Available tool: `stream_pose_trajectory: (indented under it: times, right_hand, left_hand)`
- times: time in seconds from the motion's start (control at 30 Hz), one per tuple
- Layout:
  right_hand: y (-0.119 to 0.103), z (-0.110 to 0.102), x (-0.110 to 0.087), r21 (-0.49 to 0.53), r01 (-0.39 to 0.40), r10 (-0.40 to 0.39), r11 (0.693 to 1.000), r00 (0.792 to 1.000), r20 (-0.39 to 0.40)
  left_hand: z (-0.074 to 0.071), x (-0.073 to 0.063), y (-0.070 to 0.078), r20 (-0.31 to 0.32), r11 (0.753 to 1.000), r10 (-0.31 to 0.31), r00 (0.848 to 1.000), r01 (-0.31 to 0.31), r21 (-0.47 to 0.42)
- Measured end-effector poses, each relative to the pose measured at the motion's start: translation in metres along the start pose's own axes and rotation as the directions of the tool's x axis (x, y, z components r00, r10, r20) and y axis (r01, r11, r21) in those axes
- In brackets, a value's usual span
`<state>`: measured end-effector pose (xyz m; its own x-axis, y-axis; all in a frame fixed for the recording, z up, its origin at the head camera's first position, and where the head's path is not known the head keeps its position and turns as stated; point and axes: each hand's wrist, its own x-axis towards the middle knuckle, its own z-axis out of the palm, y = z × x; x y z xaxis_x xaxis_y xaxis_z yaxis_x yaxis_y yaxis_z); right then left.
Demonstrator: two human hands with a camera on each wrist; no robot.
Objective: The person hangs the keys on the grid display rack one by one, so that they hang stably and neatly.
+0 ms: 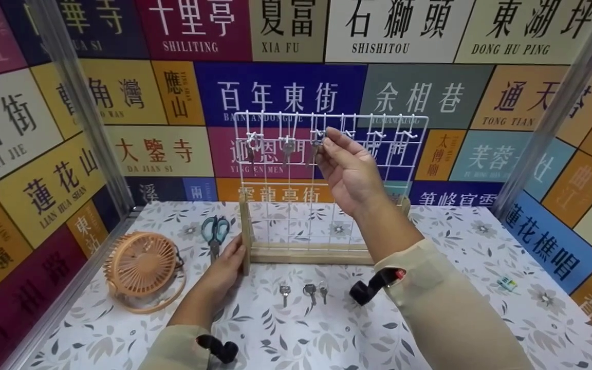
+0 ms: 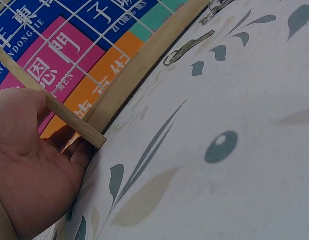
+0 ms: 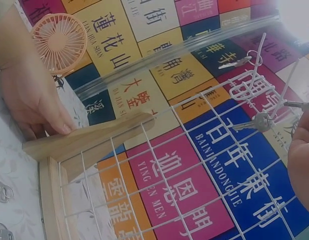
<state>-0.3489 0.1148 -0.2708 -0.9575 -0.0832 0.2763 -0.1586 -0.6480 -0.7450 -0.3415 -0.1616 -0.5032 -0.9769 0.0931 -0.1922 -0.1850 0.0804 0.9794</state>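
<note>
A white wire grid rack [image 1: 296, 183] stands upright in a wooden base [image 1: 316, 256], with white hooks along its upper part. My right hand [image 1: 355, 172] is raised to a middle hook and pinches a key [image 3: 297, 105] between thumb and fingers. Left of it, a key [image 1: 289, 147] and another key [image 1: 251, 153] hang from hooks. Down at the table, my left hand [image 1: 226, 270] grips the wooden foot [image 2: 77, 122] at the rack's left end, its fingers partly hidden behind the wood. Several keys [image 1: 310, 292] with rings lie on the table in front of the base.
An orange desk fan [image 1: 144, 267] stands at the left. Scissors with teal handles [image 1: 215, 231] lie behind my left hand. A small green-and-white item [image 1: 507, 282] sits on the right of the leaf-patterned table [image 1: 455, 246]. Sign-covered panels [image 1: 280, 92] enclose the back and sides.
</note>
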Motion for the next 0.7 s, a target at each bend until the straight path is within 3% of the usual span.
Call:
stream_pose_trajectory:
  times: [0.47, 0.7]
  right_hand:
    - [0.006, -0.008, 0.008, 0.012, -0.007, 0.007, 1.000, 0.999, -0.031]
    - [0.018, -0.031, -0.009, -0.015, -0.020, 0.019, 1.000, 0.999, -0.042]
  left_hand:
    - [0.000, 0.001, 0.004, -0.004, 0.998, -0.057, 0.998, 0.057, -0.014]
    - [0.000, -0.001, 0.002, -0.003, 0.998, -0.051, 0.999, 0.051, -0.022]
